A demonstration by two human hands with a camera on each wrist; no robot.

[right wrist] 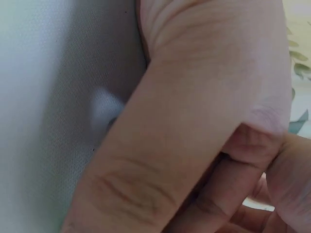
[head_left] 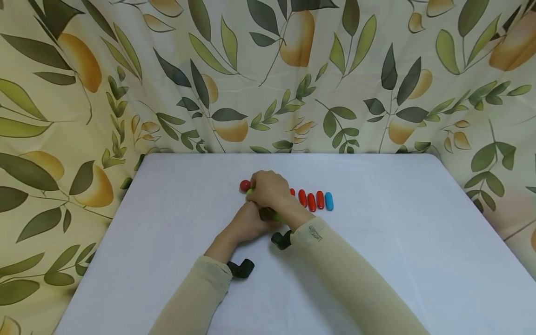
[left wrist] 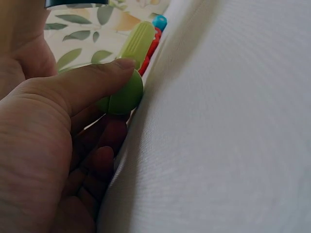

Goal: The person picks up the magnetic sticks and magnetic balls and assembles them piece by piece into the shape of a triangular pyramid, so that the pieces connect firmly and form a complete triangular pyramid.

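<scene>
Before a fruit-and-leaf curtain (head_left: pixel 305 111), a person in pale sleeves (head_left: pixel 345 274) is working at a white table (head_left: pixel 402 260).
From where I'm standing, the right hand (head_left: pixel 270 188) is bending its fingers beyond the left, but I can't tell whether its hidden fingertips are pinching anything; the left hand (head_left: pixel 250 222) is pinching a ribbed green piece (left wrist: pixel 136 43) between thumb and fingers, near the tabletop and beneath the right wrist. To the right, four red capsule-shaped pieces (head_left: pixel 311 202) are lying in a row, one partly hidden, with a blue one (head_left: pixel 329 201) ending it. A red ball (head_left: pixel 245 186) is sitting just left of the right hand, a bit of green (head_left: pixel 250 191) showing between.
</scene>
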